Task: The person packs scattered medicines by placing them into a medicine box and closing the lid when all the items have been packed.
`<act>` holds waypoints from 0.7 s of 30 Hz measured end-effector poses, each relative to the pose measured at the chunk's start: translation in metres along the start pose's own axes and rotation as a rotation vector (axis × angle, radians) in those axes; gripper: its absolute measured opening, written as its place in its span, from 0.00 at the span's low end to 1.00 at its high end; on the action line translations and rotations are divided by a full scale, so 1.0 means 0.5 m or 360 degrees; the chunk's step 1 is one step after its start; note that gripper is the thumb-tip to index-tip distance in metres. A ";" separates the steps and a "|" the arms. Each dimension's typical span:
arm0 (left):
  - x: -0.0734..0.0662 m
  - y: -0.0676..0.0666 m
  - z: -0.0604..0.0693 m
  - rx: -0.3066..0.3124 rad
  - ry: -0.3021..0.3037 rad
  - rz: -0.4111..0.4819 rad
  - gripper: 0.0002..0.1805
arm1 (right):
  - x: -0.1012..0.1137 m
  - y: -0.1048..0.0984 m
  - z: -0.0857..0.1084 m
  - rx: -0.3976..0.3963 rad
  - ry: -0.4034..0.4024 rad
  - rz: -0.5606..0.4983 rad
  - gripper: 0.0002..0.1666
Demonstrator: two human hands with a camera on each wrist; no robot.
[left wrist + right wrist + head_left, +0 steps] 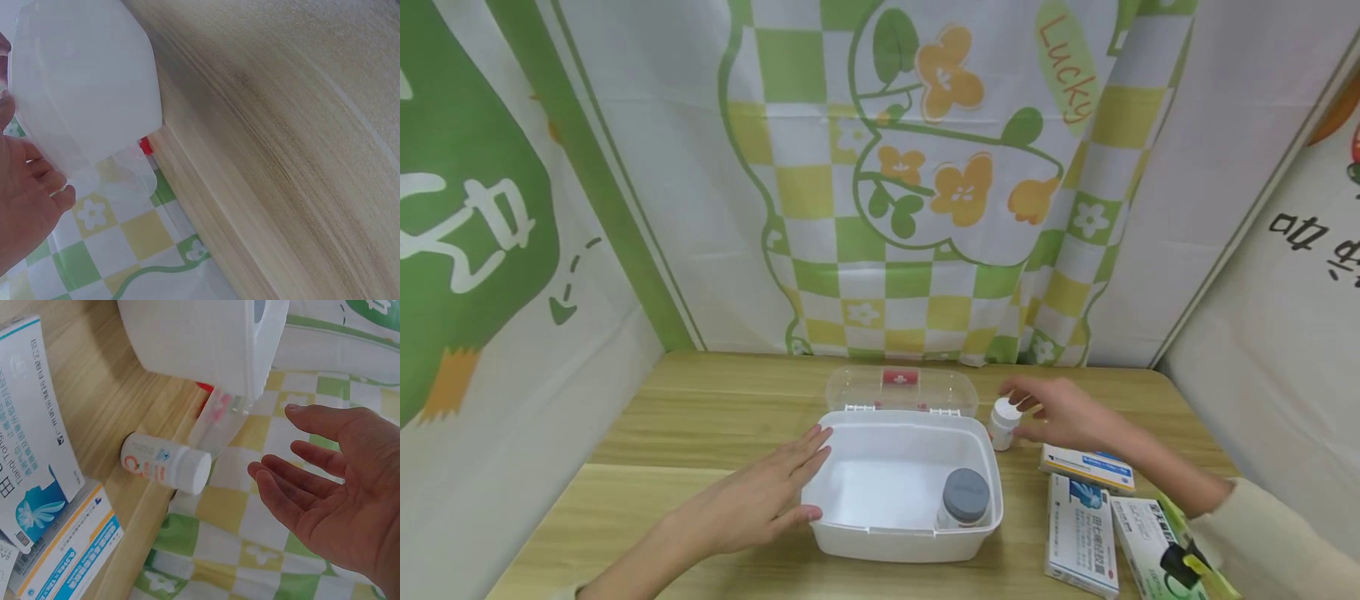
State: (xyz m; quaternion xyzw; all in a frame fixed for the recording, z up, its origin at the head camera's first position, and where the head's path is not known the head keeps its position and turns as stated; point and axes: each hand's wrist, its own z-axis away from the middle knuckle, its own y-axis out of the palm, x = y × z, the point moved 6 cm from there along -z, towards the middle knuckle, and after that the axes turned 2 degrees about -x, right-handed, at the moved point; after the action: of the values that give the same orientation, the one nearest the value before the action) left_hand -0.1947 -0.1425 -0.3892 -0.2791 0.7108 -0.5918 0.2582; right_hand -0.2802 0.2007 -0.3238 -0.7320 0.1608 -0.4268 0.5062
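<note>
A white plastic medicine box [917, 546] sits in the middle of the table, its clear lid [857, 387] with a red cross label hinged back behind it. My left hand [767, 492] rests at the box's left side, fingers extended and thumb at the front left rim. Inside the box, in the right front corner, stands a jar with a grey cap [966, 493]. Right of the box, a small white pill bottle [1002, 435] stands upright. My right hand [1067, 412] hovers beside its cap with fingers spread; the right wrist view shows a gap between the hand and the bottle [165, 464].
Several medicine cartons lie at the right: an orange-and-blue one [1086, 467], a white-and-blue one [1081, 533] and a white-and-green one [1153, 542]. A patterned curtain [925, 292] hangs behind the wooden table [700, 425]. A black-and-yellow object [1183, 567] shows near the right sleeve.
</note>
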 end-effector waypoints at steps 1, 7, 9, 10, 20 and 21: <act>0.000 0.000 0.000 0.0001 -0.0004 0.0004 0.41 | -0.007 0.000 0.000 -0.0007 0.0015 -0.0001 0.24; 0.002 0.001 0.000 0.0002 -0.0012 0.0005 0.40 | -0.048 0.003 0.000 -0.0032 0.0110 -0.0031 0.28; 0.002 0.001 -0.002 0.0006 -0.0011 0.0006 0.40 | -0.061 0.009 -0.001 -0.0033 0.0137 -0.0037 0.29; 0.003 0.002 -0.002 0.0010 -0.0011 0.0007 0.40 | -0.067 0.012 -0.003 -0.0035 0.0151 -0.0033 0.30; 0.002 0.004 -0.003 0.0012 -0.0005 0.0018 0.40 | -0.136 0.061 -0.019 -0.0059 0.0219 -0.0136 0.36; 0.002 0.004 -0.003 0.0012 -0.0005 0.0015 0.40 | -0.142 0.065 -0.020 -0.0066 0.0231 -0.0128 0.37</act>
State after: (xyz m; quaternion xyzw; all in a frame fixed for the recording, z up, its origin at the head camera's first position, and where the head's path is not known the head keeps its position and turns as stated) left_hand -0.1965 -0.1416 -0.3909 -0.2758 0.7093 -0.5929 0.2632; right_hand -0.3232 0.2277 -0.3841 -0.7153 0.1763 -0.4953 0.4603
